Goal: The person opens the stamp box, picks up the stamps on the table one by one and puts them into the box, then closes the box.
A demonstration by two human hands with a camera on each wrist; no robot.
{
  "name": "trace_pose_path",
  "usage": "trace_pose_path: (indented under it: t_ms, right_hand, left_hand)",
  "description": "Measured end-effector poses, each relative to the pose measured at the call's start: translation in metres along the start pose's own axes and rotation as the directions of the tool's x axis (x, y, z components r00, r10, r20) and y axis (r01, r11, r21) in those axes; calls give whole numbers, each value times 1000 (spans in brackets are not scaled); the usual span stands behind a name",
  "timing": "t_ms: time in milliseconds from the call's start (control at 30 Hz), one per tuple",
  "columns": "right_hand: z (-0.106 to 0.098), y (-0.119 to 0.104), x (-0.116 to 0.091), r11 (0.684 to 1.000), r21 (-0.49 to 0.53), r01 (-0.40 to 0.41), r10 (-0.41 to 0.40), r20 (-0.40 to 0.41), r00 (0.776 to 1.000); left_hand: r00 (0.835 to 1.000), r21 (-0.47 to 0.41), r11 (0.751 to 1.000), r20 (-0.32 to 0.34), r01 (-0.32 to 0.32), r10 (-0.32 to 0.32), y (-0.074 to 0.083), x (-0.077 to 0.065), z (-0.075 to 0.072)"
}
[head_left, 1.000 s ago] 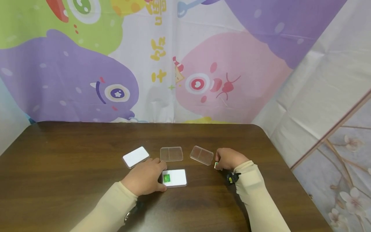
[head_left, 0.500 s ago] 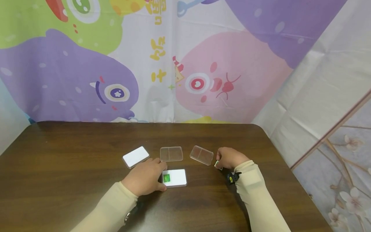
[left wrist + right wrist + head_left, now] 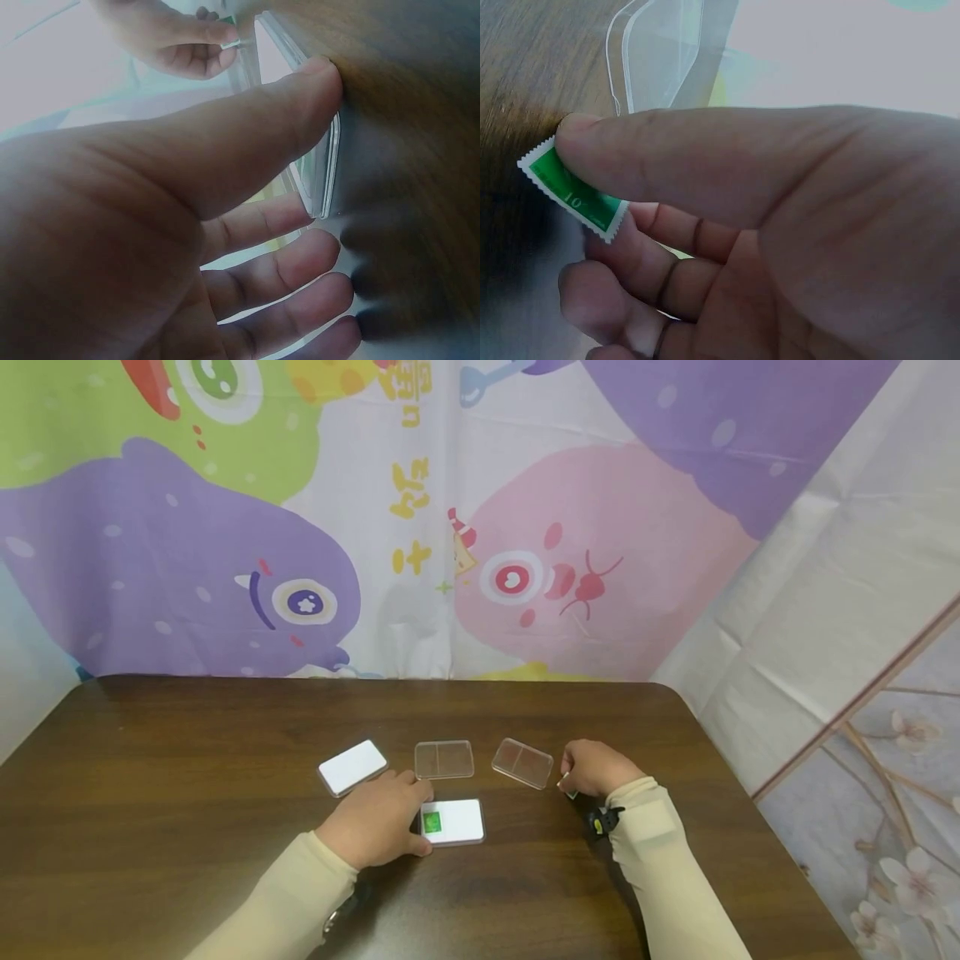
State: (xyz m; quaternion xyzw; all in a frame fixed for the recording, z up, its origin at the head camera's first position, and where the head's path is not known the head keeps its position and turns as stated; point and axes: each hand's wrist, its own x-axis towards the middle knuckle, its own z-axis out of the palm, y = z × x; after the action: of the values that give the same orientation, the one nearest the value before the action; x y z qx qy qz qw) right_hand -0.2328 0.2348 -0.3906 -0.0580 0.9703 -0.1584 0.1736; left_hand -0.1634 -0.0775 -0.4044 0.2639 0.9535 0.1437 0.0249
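My right hand [image 3: 602, 768] pinches a green postage stamp [image 3: 574, 187] between thumb and fingers, just above the table right of the clear lids. White perforated edges and the number 10 show on the stamp; my thumb covers part of it. My left hand [image 3: 378, 818] holds the left end of a flat clear case [image 3: 461, 822] with a white insert, thumb at the near edge and index finger at the far edge. Another green stamp [image 3: 432, 822] lies on the left part of that insert. The other left fingers rest beside the case.
A second white-filled case [image 3: 352, 766] lies slanted beyond my left hand. Two clear lids, a straight one [image 3: 444, 760] and a tilted one [image 3: 522, 763], lie behind the held case. A cartoon curtain [image 3: 420, 635] hangs at the brown table's [image 3: 187, 827] back edge.
The stamp in my right fingers has turned and tilted, with its green face showing more now. My left hand and the cases have stayed in place.
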Motion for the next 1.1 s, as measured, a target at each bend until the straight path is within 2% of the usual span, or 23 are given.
trace_pose_path:
  t_ms: [500, 700, 900, 1100]
  right_hand:
    - [1, 1, -1, 999, 31, 37, -37, -25, 999]
    - [0, 3, 1, 998, -15, 61, -62, -74, 995]
    - [-6, -1, 1, 990, -62, 125, -135, -173, 976]
    - [-9, -14, -4, 979, -69, 190, -202, -288, 936]
  left_hand:
    - [1000, 5, 1000, -2, -7, 7, 1, 0, 1]
    - [1000, 15, 1000, -3, -13, 13, 1, 0, 1]
    - [1000, 8, 1000, -3, -7, 7, 1, 1, 1]
    - [1000, 2, 1000, 6, 4, -4, 1, 0, 0]
